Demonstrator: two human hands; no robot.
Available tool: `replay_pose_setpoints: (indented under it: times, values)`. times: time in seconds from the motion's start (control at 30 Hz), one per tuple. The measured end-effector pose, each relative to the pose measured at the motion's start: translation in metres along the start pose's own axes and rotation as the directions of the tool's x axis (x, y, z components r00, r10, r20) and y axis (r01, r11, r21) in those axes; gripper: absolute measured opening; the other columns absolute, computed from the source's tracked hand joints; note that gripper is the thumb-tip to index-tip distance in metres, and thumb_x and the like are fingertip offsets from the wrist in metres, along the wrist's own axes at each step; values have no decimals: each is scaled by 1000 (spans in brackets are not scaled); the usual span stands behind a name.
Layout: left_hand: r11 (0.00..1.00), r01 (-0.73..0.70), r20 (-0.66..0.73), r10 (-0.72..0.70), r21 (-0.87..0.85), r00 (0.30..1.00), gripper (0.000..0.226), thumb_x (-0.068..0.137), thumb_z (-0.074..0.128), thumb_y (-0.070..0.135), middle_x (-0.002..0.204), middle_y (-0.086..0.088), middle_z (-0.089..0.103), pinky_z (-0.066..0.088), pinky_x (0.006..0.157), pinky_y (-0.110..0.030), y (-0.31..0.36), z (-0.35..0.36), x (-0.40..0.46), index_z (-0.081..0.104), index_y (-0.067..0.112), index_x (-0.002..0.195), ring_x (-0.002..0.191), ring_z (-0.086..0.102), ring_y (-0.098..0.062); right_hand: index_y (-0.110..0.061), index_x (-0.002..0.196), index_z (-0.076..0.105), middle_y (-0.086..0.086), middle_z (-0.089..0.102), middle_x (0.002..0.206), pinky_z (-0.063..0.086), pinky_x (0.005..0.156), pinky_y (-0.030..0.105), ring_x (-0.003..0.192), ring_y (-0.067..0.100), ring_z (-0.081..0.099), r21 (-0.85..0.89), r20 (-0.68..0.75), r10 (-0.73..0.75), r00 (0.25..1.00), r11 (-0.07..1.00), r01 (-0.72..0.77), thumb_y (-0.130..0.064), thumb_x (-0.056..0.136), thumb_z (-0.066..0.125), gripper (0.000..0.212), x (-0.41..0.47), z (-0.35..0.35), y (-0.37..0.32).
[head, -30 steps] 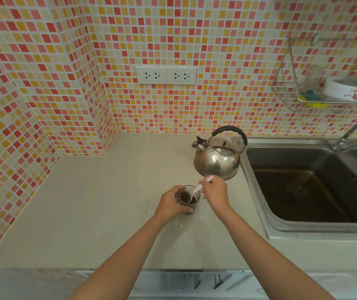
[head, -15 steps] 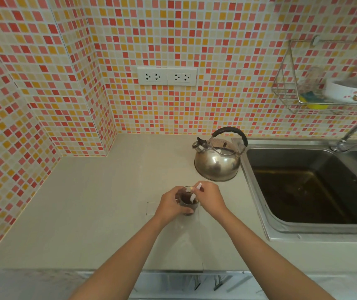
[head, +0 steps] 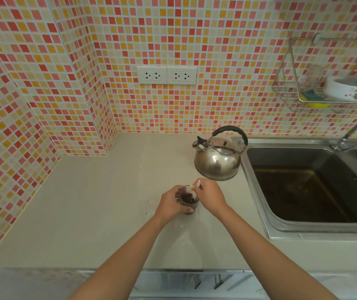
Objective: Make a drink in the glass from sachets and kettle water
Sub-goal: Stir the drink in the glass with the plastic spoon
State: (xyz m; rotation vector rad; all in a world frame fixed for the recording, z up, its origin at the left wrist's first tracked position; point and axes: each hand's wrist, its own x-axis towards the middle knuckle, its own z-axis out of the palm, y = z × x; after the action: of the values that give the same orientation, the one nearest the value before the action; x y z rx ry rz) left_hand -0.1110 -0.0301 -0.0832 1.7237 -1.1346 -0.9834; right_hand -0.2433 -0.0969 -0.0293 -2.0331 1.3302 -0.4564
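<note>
Glass: the small clear glass point(head: 188, 202) stands on the near middle of the pale countertop point(head: 91, 204), holding a dark brown drink partway up.
Left hand: the left hand point(head: 170, 203) wraps round the glass from its left side, fingers curled about the wall, keeping it planted on the counter.
Right hand: the right hand point(head: 210, 197) sits just right of the rim, fingertips pinching the top of a white spoon or stirrer point(head: 197, 184) whose lower end goes down into the drink; the part below the rim is hard to make out.
Step in hand: from where I stand this looks like the stirring, with powder and water both in the glass already and the task near its end.
Next move: I'd judge it calls for small, gentle circles so nothing slops over, the steadying grip kept firm, then lifting the stirrer straight out and setting it down.
Kettle: the steel whistling kettle point(head: 217, 161) with a black handle stands on the counter beyond the glass and a little right, apart from both hands.
Sink: the steel sink point(head: 260, 191) lies to the right, its tap point(head: 355, 131) at the far right.
Wall: twin white sockets point(head: 166, 75) sit on the mosaic tiles at the far side, and a wire rack point(head: 286, 89) with a bowl hangs far right.
</note>
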Motion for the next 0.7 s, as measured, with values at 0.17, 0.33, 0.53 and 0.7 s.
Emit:
replay_pose_setpoints:
  times: [0.17, 0.33, 0.53, 0.7]
  values:
    - [1000, 5, 6, -5, 13, 1000, 71, 51, 89, 15, 111, 4, 68, 50, 88, -23, 1, 0, 0, 62, 20, 116, 102, 64, -15, -7, 82, 68, 6, 61, 72, 43, 63, 29, 67, 21, 55, 72, 15, 12, 1000, 997, -13, -17, 90, 55, 18, 0, 3, -4]
    - [1000, 12, 2, -12, 12, 1000, 75, 50, 89, 17, 113, 3, 68, 51, 93, -28, 1, 0, 0, 61, 18, 119, 105, 63, -18, -6, 76, 66, 5, 61, 69, 42, 60, 27, 66, 20, 56, 117, -6, 88, 996, 989, -86, -21, 91, 57, 23, 2, 3, 0]
    - [1000, 17, -7, -17, 1, 1000, 75, 50, 90, 10, 113, 1, 68, 49, 93, -25, 1, 0, 1, 61, 15, 119, 107, 63, -19, -7, 72, 64, 5, 62, 66, 43, 60, 29, 66, 22, 56, 100, -43, 142, 989, 985, -137, -20, 90, 55, 24, 3, 2, 3]
    - [1000, 15, -1, -15, -1, 1000, 75, 51, 90, 12, 116, 2, 67, 49, 96, -27, 3, 0, 0, 60, 16, 121, 107, 62, -17, -14, 66, 60, 0, 57, 62, 37, 53, 24, 65, 18, 53, 107, -45, 66, 997, 992, -61, -19, 91, 56, 26, 2, 2, 1]
